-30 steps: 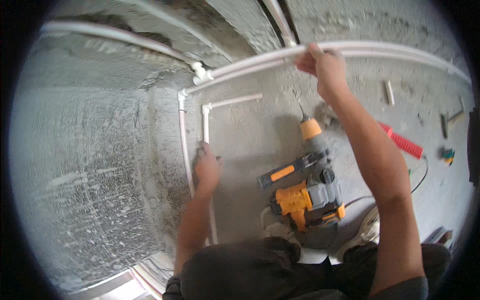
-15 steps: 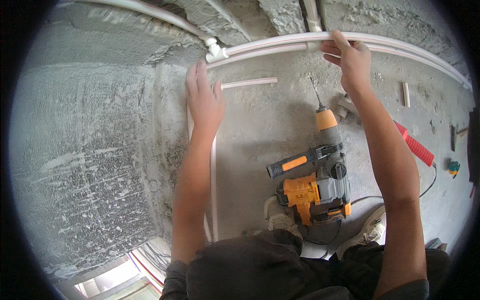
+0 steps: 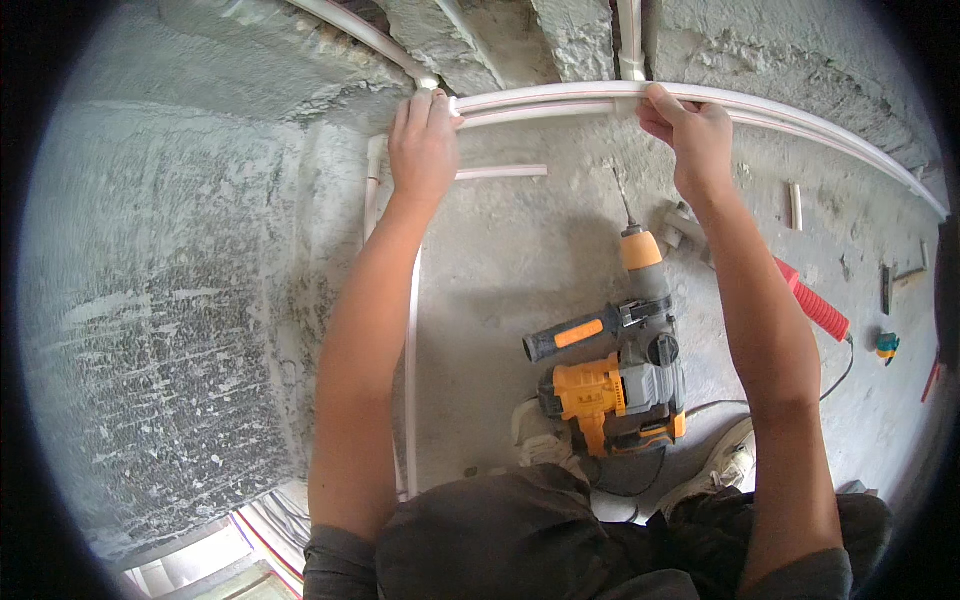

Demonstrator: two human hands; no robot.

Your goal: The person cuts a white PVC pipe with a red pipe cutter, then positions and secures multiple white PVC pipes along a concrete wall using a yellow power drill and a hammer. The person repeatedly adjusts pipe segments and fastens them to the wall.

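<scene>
Two white plastic pipes with thin red stripes run side by side along the foot of the far wall. My right hand pinches the upper pipe between thumb and fingers, close to where a vertical pipe comes down. My left hand is closed over the white tee fitting at that pipe's left end, covering most of it. Below lies the lower pipe. Beside my left wrist a short cut length of pipe rests on the floor.
An orange and grey rotary hammer drill lies between my arms, bit toward the wall. Right of it are a red ribbed handle with a cord, a short pipe offcut and a small green-orange object. A rough wall stands left.
My left hand has moved up and right from beside the fitting and closed over it. The right hand keeps its grip on the upper pipe. The whole view has shifted slightly.
</scene>
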